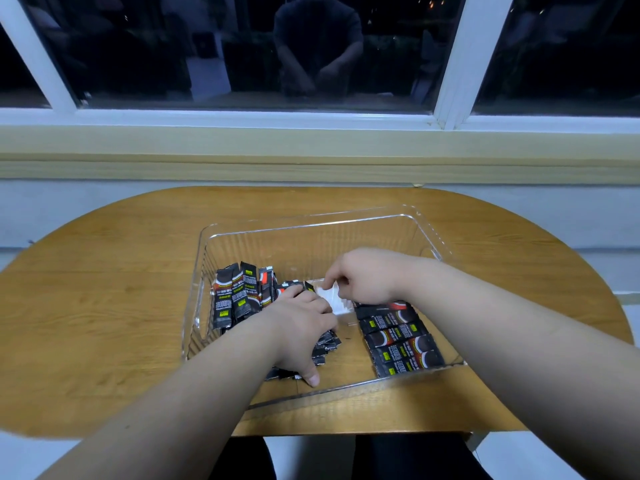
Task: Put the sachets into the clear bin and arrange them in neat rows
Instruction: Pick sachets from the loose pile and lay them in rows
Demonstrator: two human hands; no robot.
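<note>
My left hand (301,329) covers most of a stack of sachets (239,299) in the clear bin (311,225), with my thumb at its near end and my fingers curled over the far end. My right hand (360,277) pinches white-backed ones mid-bin, hiding the top of the flat row on the right. The bin sits on the wooden table (104,306) below a dark window (242,46)

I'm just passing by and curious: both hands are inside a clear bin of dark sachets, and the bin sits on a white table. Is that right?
Not quite. The table is brown wood, not white, as the head view shows. The rest holds: the left hand and right hand are inside the clear bin of dark sachets.
</note>
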